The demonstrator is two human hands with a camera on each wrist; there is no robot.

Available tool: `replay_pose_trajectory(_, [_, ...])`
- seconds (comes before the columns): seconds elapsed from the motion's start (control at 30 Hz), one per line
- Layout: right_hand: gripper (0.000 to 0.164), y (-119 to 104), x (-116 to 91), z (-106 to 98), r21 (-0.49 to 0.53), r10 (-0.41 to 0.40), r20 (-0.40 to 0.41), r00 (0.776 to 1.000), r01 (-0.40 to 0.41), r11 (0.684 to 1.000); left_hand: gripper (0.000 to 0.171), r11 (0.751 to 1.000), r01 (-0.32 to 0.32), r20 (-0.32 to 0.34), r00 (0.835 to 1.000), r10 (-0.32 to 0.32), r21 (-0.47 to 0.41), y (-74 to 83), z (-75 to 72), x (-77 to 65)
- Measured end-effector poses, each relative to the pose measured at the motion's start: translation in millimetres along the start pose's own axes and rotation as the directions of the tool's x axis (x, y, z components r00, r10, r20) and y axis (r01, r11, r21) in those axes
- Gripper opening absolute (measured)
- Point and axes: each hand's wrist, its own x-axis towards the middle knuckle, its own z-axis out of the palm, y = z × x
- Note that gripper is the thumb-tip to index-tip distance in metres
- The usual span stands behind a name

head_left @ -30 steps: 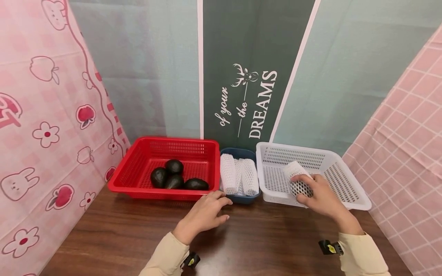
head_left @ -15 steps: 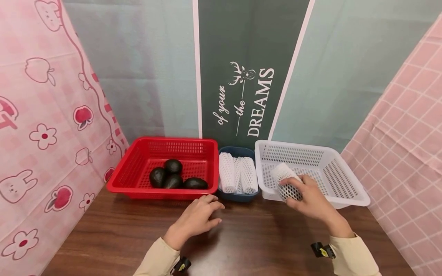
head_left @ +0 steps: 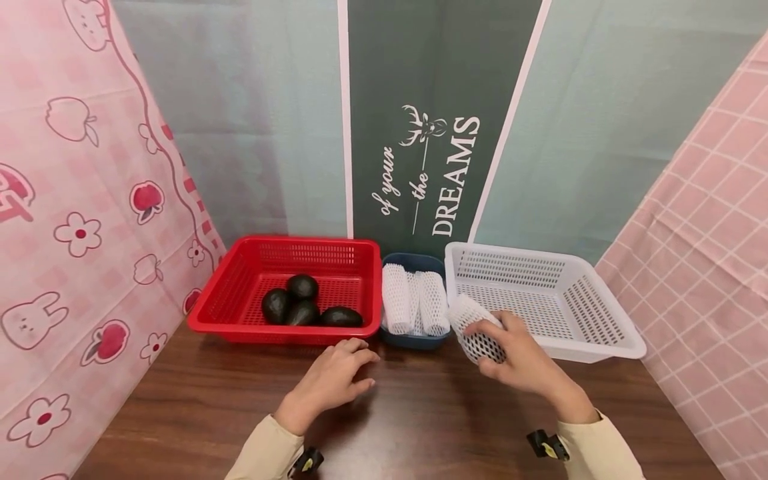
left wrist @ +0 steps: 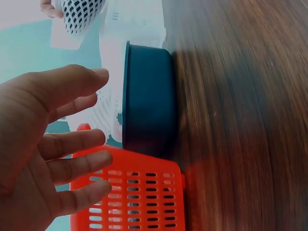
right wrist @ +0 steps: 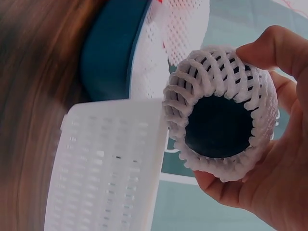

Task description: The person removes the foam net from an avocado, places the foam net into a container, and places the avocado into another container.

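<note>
My right hand grips an avocado wrapped in a white foam net sleeve, held over the front left corner of the white basket. The dark fruit shows through the sleeve's open end in the right wrist view. My left hand hovers over the table before the red basket, its fingers relaxed and holding nothing. Several bare avocados lie in the red basket. Between the two baskets, a blue bin holds several foam net sleeves.
The containers stand in a row on a brown wooden table. A green cloth hangs behind them. Pink cloths flank the left and right sides.
My right hand has carried the sleeved avocado leftward and toward me, from over the white basket's inside to its front left corner. My left hand has drawn back slightly from the blue bin.
</note>
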Motion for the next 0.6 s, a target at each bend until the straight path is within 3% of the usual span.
replay_pose_trajectory(0.3, [0.047, -11, 2, 15, 0.049, -0.053, 0.05, 0.997, 0.05, 0.998, 0.033, 0.998, 0.05, 0.0, 0.999, -0.05, 0.041, -8.5, -7.5, -8.5])
replay_pose_trajectory(0.6, [0.048, -17, 1, 38, 0.058, -0.126, 0.038, 0.991, 0.124, 0.991, 0.032, 0.994, 0.101, 0.03, 0.994, -0.102, 0.036, -16.7, -9.5, -18.7])
